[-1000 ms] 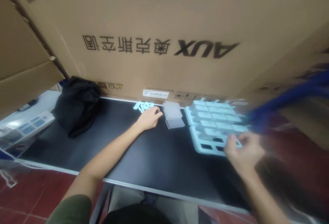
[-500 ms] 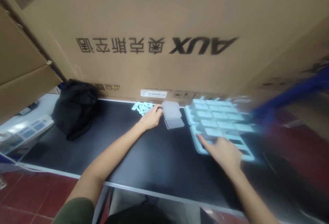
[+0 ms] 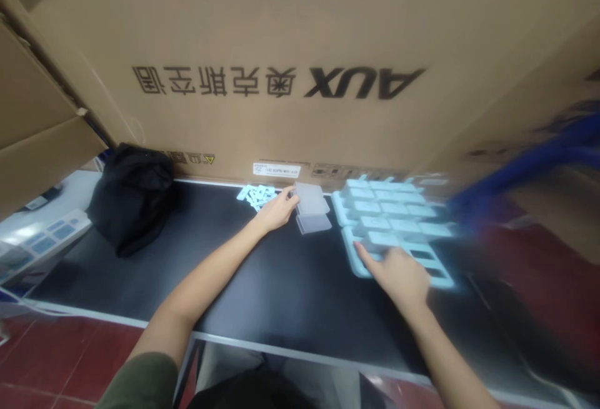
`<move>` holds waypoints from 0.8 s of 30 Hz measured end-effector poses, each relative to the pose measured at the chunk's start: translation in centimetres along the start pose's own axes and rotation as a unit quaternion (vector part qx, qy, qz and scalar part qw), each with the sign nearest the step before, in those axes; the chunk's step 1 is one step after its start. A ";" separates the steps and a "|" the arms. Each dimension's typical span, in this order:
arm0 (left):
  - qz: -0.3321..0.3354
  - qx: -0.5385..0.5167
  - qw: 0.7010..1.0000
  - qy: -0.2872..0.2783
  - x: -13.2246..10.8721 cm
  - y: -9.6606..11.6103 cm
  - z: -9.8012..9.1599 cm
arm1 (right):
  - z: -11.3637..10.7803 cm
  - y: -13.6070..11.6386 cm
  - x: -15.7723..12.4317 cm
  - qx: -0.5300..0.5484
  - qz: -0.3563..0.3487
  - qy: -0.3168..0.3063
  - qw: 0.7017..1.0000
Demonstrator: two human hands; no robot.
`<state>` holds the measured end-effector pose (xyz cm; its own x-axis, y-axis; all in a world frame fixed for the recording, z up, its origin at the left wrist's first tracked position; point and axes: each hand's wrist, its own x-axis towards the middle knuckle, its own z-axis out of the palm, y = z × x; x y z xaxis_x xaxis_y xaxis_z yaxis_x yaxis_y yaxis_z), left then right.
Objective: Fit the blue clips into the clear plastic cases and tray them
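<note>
My left hand (image 3: 280, 207) is at the left edge of a stack of translucent grey plastic covers (image 3: 310, 199), its fingers closed on that edge. Just left of this hand lies a loose pile of small light blue pieces (image 3: 256, 196). On the right, my right hand (image 3: 404, 279) is at the front of a light blue frame (image 3: 355, 259) holding rows of light blue boxes (image 3: 370, 210). Its thumb stretches along the left side of a front-row box (image 3: 382, 240), and the hand is closed about that box. The other fingers are mostly hidden behind the hand.
A large cardboard carton (image 3: 290, 27) with upside-down print stands behind the black table (image 3: 281, 296). Black cloth (image 3: 131, 202) lies at the left, beside a white package (image 3: 60, 234). A blurred blue bar (image 3: 525, 165) slants in at the right, near the frame.
The whole scene has shifted slightly left as my head turned. Both hands keep nearly the same places at the covers and the frame.
</note>
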<state>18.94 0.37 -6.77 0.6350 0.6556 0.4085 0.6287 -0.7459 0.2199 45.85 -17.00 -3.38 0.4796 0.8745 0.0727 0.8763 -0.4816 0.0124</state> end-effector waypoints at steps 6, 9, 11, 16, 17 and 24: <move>-0.007 -0.005 1.000 -0.024 0.2 0.3 -0.7 | -0.2 0.1 0.0 0.008 -0.005 -0.011 1.000; -0.003 -0.011 1.000 -0.021 0.2 0.2 -0.4 | -0.2 0.1 0.0 0.015 -0.005 -0.014 1.000; 0.010 -0.010 1.000 -0.015 0.3 0.0 -0.2 | -0.3 0.1 0.0 0.017 -0.003 -0.012 1.000; 0.032 -0.007 0.999 -0.007 0.5 -0.3 0.0 | -0.2 0.0 -0.2 0.015 -0.001 0.003 1.000; 0.031 -0.007 0.999 -0.010 0.6 -0.4 0.0 | -0.2 0.0 -0.2 0.013 -0.002 0.006 1.000; 0.011 0.003 1.000 -0.009 1.3 -0.2 0.1 | 0.4 0.2 0.1 0.018 -0.002 0.003 1.000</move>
<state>19.71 1.33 -6.40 0.6563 0.6417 0.3970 0.6178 -0.7590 0.2055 46.07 -17.00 -3.80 0.4754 0.8763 0.0782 0.8796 -0.4751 -0.0227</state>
